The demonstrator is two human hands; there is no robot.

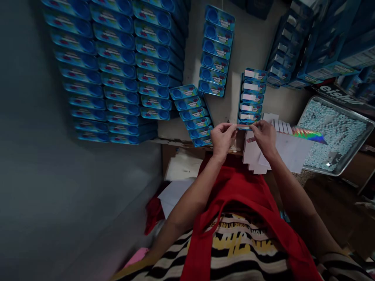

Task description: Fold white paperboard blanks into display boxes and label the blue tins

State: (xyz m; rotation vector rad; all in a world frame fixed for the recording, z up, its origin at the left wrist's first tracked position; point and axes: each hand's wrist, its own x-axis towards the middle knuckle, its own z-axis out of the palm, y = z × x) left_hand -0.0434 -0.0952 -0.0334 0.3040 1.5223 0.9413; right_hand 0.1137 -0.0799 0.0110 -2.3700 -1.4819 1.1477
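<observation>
My left hand (223,140) and my right hand (264,137) hold a small pale sticker (243,127) stretched between their fingertips. Both hands are closed in a pinch. Just beyond them is a row of blue candy boxes (252,96), several of which carry a pale sticker across the printed face. The sticker in my hands is over the nearest box of that row; whether it touches the box I cannot tell. Close to my left hand lies another row of blue boxes (191,114), fanned at an angle. Beneath my right hand are white sheets (284,150) with pale strips.
Tall stacks of blue boxes (120,82) fill the left, beside a grey wall (35,175). A further row (217,50) stands at the back. On the right, a metal tray (341,171) holds many small light-blue pieces. A shiny rainbow-coloured sheet (309,134) overlaps its edge.
</observation>
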